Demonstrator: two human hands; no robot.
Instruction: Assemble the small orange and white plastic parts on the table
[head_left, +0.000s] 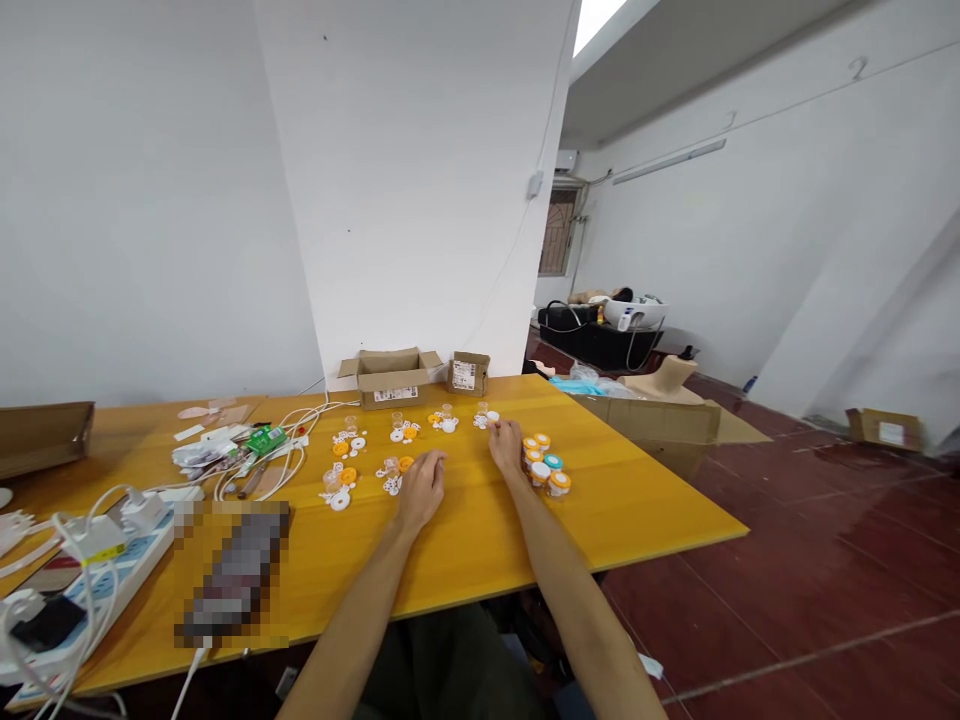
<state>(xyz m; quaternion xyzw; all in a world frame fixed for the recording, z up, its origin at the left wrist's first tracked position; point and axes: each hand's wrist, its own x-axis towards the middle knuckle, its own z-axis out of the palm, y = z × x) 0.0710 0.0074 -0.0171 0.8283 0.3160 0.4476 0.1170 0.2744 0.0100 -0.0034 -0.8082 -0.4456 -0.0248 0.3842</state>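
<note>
My left hand point(424, 488) rests on the wood-coloured table with its fingers loosely bent, and nothing shows in it. Just left of it lie an orange ring point(406, 464), a small clear cup point(391, 467) and dotted white pieces point(390, 486). Farther forward, my right hand point(506, 446) has its fingers curled closed beside a white disc point(493, 416). What those fingertips hold, if anything, is hidden. Another clear cup point(482, 409) stands beyond them. Right of that hand, several round capped containers point(540, 472) sit grouped, their lids orange and white or blue.
Similar sets of parts point(341, 490) are spread leftward. An open cardboard box point(390, 380) and a smaller box point(469, 374) stand by the wall. Cables, a power strip point(150, 535) and a pixelated dark object point(240, 570) occupy the left. The table edge point(675, 550) runs along the right front.
</note>
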